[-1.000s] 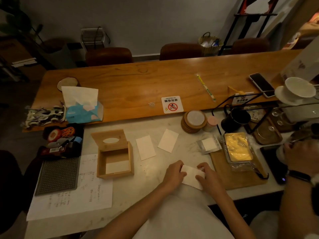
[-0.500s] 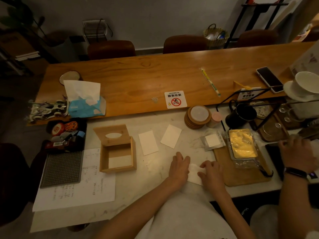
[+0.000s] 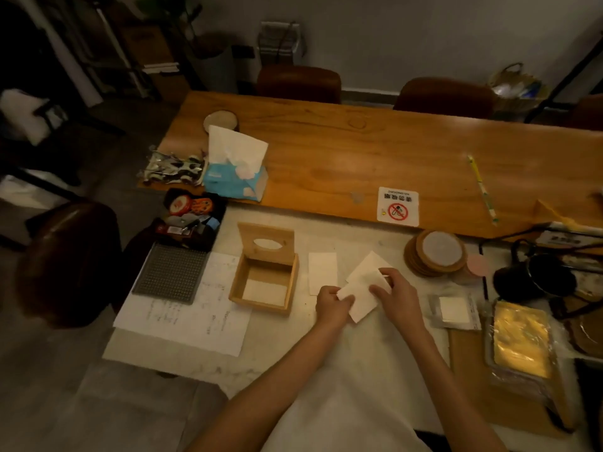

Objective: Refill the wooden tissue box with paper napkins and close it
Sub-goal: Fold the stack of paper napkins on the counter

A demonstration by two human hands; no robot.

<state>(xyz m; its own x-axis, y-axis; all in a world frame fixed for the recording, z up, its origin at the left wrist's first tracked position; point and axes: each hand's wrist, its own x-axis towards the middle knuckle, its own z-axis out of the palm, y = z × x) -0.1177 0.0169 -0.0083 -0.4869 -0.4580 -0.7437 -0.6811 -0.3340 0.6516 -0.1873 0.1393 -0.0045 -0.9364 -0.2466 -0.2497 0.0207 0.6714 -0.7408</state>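
The wooden tissue box [image 3: 265,282] stands open on the white counter, its lid [image 3: 266,243] with an oval slot tipped up at the back. A white napkin [image 3: 264,292] lies flat inside it. My left hand [image 3: 330,307] and my right hand [image 3: 395,298] both pinch a folded white napkin [image 3: 360,300], lifted just off the counter to the right of the box. Two more folded napkins lie on the counter: one [image 3: 322,273] right of the box, another [image 3: 368,264] partly under the held one.
A blue tissue pack [image 3: 235,181] sits on the wooden table behind. Stacked coasters [image 3: 435,253], a black mug [image 3: 535,278], an opened napkin wrapper [image 3: 454,310] and a wrapped yellow block [image 3: 520,340] crowd the right. Papers [image 3: 195,316] and a grey mat [image 3: 169,273] lie left of the box.
My hands have raised the napkin off the counter and carried it up and toward the loose napkins. The camera has swung left, and the other person's arm is out of view.
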